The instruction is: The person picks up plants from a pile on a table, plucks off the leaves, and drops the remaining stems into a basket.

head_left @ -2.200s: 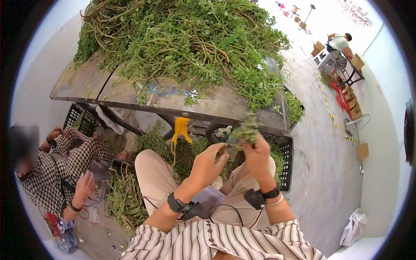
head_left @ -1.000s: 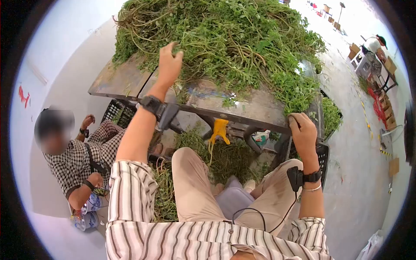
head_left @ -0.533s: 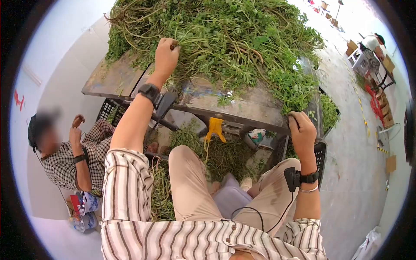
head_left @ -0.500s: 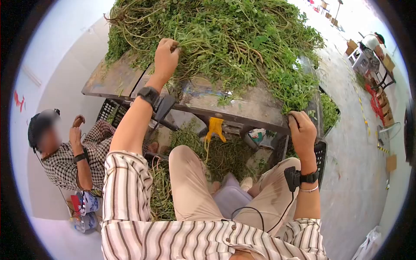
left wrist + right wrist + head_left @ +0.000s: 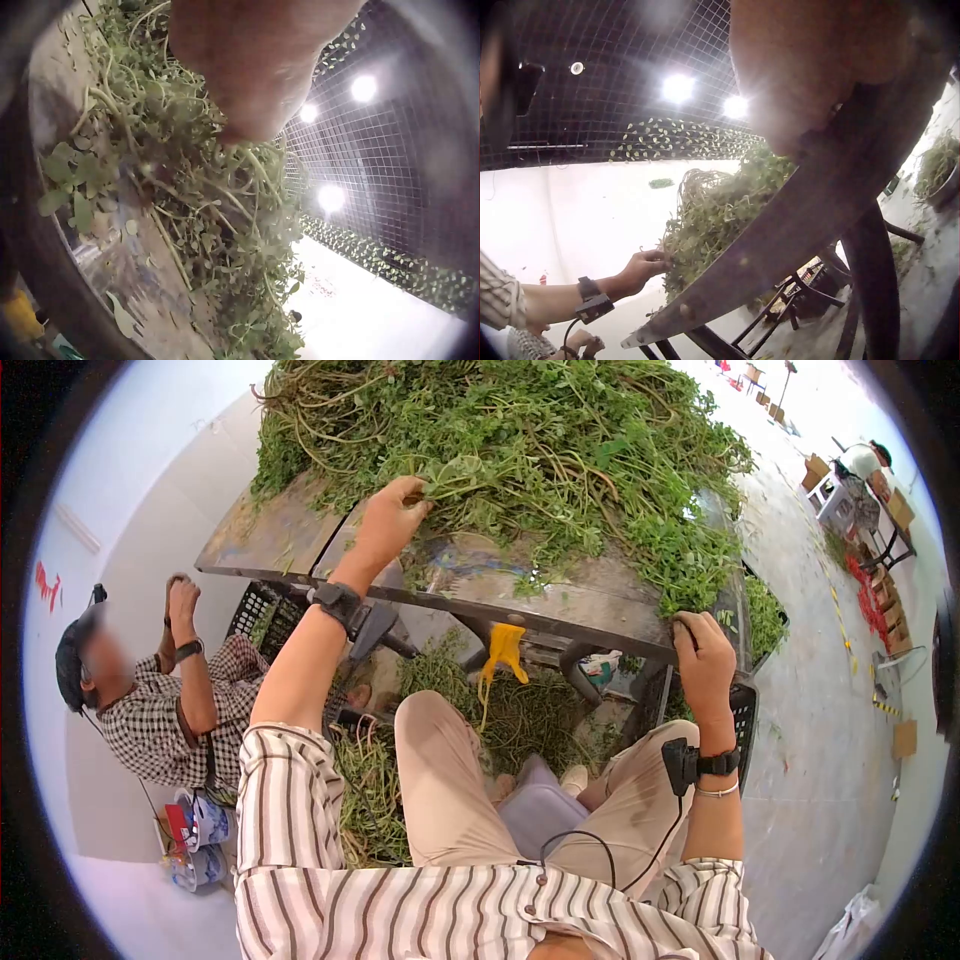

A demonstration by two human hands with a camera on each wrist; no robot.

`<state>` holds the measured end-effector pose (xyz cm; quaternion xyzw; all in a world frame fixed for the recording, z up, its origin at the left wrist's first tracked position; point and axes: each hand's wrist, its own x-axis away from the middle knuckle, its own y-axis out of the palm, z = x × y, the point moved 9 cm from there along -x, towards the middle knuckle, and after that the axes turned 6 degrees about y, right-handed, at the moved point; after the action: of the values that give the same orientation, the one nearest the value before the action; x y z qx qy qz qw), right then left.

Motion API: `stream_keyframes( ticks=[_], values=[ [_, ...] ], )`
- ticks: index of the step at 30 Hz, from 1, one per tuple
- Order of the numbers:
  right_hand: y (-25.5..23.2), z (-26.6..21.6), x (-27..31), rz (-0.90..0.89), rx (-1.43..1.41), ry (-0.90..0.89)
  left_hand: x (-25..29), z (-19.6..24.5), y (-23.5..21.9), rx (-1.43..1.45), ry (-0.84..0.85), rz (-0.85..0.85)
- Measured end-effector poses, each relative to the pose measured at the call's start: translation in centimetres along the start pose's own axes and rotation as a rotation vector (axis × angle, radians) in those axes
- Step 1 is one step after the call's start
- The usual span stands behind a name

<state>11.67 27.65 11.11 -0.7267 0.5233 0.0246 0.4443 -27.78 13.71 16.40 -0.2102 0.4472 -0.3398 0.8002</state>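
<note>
A large heap of leafy green plants (image 5: 520, 460) with long pale stems covers the wooden table (image 5: 580, 607). At its near left edge, my left hand (image 5: 392, 525) pinches stems between thumb and fingers. The left wrist view has that hand (image 5: 259, 60) over tangled stems (image 5: 240, 199), its fingertips partly lost among the leaves. My right hand (image 5: 706, 660) rests at the table's near right corner, fingers loosely bent, beside the greens. Close up in the right wrist view, the right hand (image 5: 810, 67) lies over the dark table edge (image 5: 780, 232).
A yellow glove-like thing (image 5: 503, 653) hangs from the table's front edge. Beneath are more greens (image 5: 530, 730) and black crates (image 5: 742, 720). Between my knees is a lilac plastic bin (image 5: 540, 810). Another person (image 5: 165, 720) in checks sits at left; a further person (image 5: 860, 470) is far right.
My right hand left my lap, where it held a small sprig, and came to the table corner. My left hand reached to the heap, took stems, and has now drawn slightly back toward me.
</note>
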Motion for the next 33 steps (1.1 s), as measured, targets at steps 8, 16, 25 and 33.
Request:
stream_keyframes(
  ticks=[8,16,25,33],
  values=[
    [0.1,0.1,0.0,-0.012,0.0,-0.002,0.1,-3.2,-0.8,0.516,-0.274,0.217],
    [-0.1,-0.1,0.1,-0.014,-0.022,0.015,-1.3,-5.5,-0.4,0.382,-0.343,0.086],
    [-0.3,0.1,0.4,-0.017,-0.052,-0.004,-2.1,-6.9,-4.2,1.051,-0.277,0.487],
    [-0.7,-0.1,1.1,0.005,-0.06,-0.01,-3.6,-6.6,-5.7,0.924,-0.411,0.554]
  ],
)
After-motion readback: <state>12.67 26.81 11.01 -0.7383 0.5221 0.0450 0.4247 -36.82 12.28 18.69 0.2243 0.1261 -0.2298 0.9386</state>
